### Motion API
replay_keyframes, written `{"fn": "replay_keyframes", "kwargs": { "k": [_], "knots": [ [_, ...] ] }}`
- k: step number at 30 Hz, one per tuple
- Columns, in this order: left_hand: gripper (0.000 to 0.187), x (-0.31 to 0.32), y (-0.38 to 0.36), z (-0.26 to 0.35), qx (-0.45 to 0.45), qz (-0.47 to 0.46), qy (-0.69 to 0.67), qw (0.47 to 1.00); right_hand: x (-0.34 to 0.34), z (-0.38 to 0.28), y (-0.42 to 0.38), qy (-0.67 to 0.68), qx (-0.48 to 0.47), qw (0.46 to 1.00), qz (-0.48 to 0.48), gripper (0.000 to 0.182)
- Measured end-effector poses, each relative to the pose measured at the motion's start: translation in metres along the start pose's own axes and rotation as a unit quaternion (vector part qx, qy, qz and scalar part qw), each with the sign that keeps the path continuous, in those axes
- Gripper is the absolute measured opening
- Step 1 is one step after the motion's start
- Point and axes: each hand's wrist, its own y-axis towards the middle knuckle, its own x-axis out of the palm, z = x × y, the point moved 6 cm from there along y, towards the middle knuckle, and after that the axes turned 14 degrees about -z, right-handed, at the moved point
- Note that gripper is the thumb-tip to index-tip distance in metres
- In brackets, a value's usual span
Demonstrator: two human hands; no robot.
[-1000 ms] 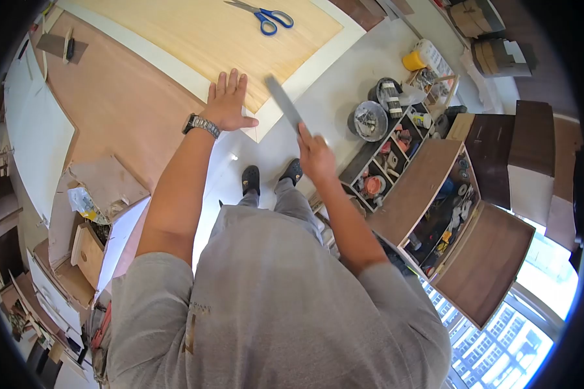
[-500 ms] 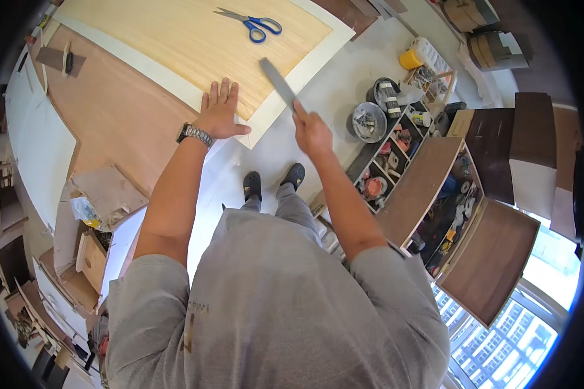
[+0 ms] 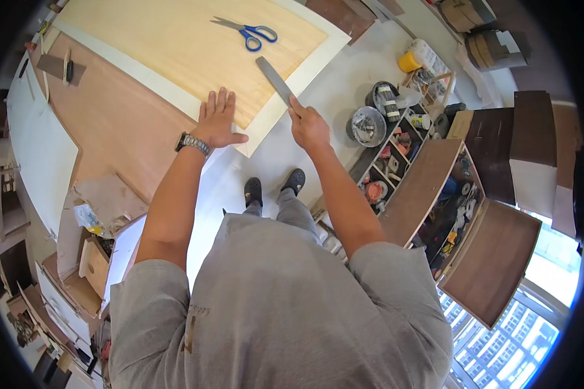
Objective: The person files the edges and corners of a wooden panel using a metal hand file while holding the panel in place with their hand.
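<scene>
Palm flat at the panel's corner, a long tool in the other fist

The person's left hand [image 3: 219,123] lies palm down on the white border of the wooden panel [image 3: 175,39], its fingers a little apart and pointing to twelve o'clock, thumb stretched wide toward three. A wristwatch [image 3: 193,142] circles that wrist. The right hand [image 3: 310,128] is closed around the near end of a flat grey tool [image 3: 274,79], whose free end points to eleven o'clock, over the panel; from here I can't tell if it touches the wood. Just beyond that tip, also toward eleven, blue-handled scissors [image 3: 242,28] rest on the panel, blades slightly parted. A brown board [image 3: 110,107] spreads at nine o'clock from the left hand, and a bucket [image 3: 368,126] stands at three from the right. Dark shoes [image 3: 253,191] are planted at seven from that fist.
</scene>
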Motion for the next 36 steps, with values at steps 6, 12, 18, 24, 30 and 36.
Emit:
{"fn": "replay_keyframes", "kwargs": {
  "k": [6, 12, 18, 24, 30, 36],
  "knots": [
    [0.127, -0.002, -0.003, 0.001, 0.008, -0.006, -0.011, 1.0, 0.017, 0.021, -0.09, 0.03, -0.019, 0.999, -0.011, 0.04],
    [0.127, -0.001, -0.002, 0.001, -0.006, -0.009, -0.002, 1.0, 0.007, 0.007, -0.026, 0.003, -0.014, 1.0, -0.011, 0.039],
    [0.127, -0.002, -0.004, 0.002, 0.001, -0.018, -0.01, 1.0, 0.001, 0.006, -0.041, 0.002, 0.016, 0.999, -0.032, 0.039],
    [0.126, 0.003, 0.001, -0.002, 0.012, 0.021, -0.01, 1.0, 0.029, 0.01, -0.067, 0.023, -0.024, 0.999, -0.022, 0.039],
    [0.125, -0.003, -0.003, 0.002, -0.003, -0.006, 0.003, 1.0, 0.011, -0.008, -0.036, -0.025, -0.009, 1.0, -0.011, 0.038],
    [0.127, 0.003, 0.001, -0.001, 0.004, 0.012, -0.004, 1.0, 0.037, 0.018, -0.104, 0.02, -0.024, 0.998, -0.045, 0.04]
  ]
}}
